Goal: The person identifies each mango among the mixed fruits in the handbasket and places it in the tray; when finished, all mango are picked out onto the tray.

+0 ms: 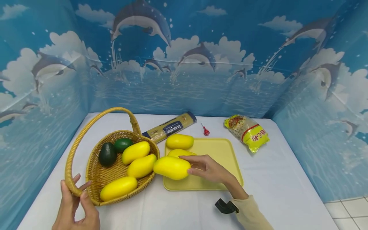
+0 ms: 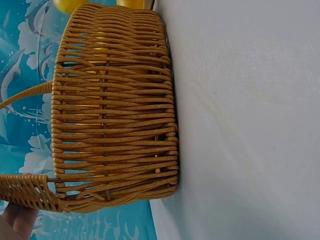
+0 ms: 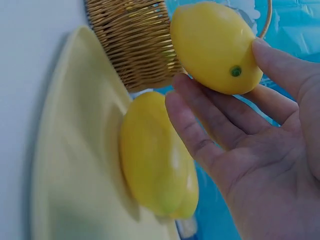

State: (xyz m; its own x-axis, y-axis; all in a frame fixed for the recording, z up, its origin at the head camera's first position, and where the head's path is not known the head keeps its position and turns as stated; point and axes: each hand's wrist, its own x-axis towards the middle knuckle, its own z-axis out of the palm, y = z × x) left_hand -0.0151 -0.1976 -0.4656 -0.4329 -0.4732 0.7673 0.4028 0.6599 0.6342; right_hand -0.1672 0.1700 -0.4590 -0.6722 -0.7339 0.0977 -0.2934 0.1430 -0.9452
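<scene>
My right hand (image 1: 211,169) pinches a yellow mango (image 1: 172,167) between thumb and fingers. It is held above the left part of a pale yellow tray (image 1: 219,156), near the basket's right rim. In the right wrist view, the green-dotted end of this mango (image 3: 215,45) faces the camera. Two more mangoes (image 1: 179,141) lie on the tray, one partly hidden. My left hand (image 1: 76,209) grips the wicker basket (image 1: 112,175) by the lower end of its handle (image 1: 75,150). Inside the basket are three mangoes (image 1: 118,188) and two dark green avocados (image 1: 107,155).
A spaghetti pack (image 1: 172,127) lies behind the basket and tray. A small red-headed item (image 1: 205,131) with a thin stem is behind the tray. To the back right lies a yellow-and-clear food bag (image 1: 247,132). Dolphin-print curtains (image 1: 184,83) enclose the white table (image 1: 276,179).
</scene>
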